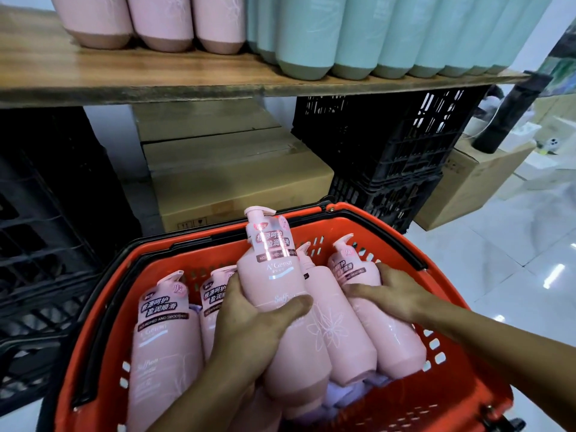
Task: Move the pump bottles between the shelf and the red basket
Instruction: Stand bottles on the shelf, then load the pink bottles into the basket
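Several pink pump bottles lie in the red basket [103, 307] in front of me. My left hand [249, 325] grips one pink pump bottle [271, 269] round its middle and holds it raised above the others, pump end pointing toward the shelf. My right hand [389, 294] rests on the rightmost pink bottle [396, 341], fingers curled over its upper body. Another pink bottle [165, 347] lies at the basket's left side. The wooden shelf [156, 73] above carries pink bottles [162, 23] on the left and green bottles [311, 35] on the right.
Black plastic crates [389, 141] stand under the shelf on the right and more [40, 213] on the left. Cardboard boxes [237, 176] sit between them and one [473, 185] further right. White tiled floor [514, 260] lies to the right of the basket.
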Demonstrator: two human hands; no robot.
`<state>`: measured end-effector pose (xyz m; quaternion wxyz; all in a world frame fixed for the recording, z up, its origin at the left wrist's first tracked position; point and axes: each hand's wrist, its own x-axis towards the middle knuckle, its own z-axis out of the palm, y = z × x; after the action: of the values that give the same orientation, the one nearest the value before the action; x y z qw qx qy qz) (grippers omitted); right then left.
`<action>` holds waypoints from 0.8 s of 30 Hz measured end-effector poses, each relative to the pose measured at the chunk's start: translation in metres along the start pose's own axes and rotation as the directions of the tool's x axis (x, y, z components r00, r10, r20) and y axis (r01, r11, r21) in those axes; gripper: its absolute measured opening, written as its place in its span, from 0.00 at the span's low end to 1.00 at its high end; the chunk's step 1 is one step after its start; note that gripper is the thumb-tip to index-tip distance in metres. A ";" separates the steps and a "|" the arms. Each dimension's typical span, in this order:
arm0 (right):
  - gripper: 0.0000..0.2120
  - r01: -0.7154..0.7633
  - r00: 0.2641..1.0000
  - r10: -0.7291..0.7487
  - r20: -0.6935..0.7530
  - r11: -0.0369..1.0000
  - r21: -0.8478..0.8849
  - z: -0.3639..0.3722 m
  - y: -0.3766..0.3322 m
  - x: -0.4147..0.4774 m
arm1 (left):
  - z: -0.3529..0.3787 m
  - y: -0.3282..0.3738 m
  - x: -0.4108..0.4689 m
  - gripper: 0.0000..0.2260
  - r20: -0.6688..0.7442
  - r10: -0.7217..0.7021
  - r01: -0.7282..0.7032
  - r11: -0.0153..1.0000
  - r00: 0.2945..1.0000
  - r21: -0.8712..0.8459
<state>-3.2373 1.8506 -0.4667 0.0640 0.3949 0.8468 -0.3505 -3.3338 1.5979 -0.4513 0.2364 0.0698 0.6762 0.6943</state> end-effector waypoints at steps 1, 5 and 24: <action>0.41 0.025 0.999 -0.029 -0.021 0.981 -0.194 0.002 0.001 -0.001 | 0.000 -0.001 0.001 0.29 -0.003 -0.001 0.001 1.000 1.000 0.004; 0.34 0.088 0.995 -0.100 0.007 0.838 -0.539 0.006 0.002 -0.004 | 0.000 -0.001 0.002 0.33 -0.002 -0.011 0.011 1.000 1.000 0.010; 0.48 0.158 0.924 0.061 0.376 0.838 -0.522 0.000 -0.022 -0.010 | 0.003 -0.001 -0.001 0.36 0.023 -0.007 0.007 1.000 1.000 -0.021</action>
<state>-3.2463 1.8345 -0.4510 0.3261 0.2633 0.8925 -0.1668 -3.3319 1.6002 -0.4517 0.2472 0.0729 0.6662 0.6999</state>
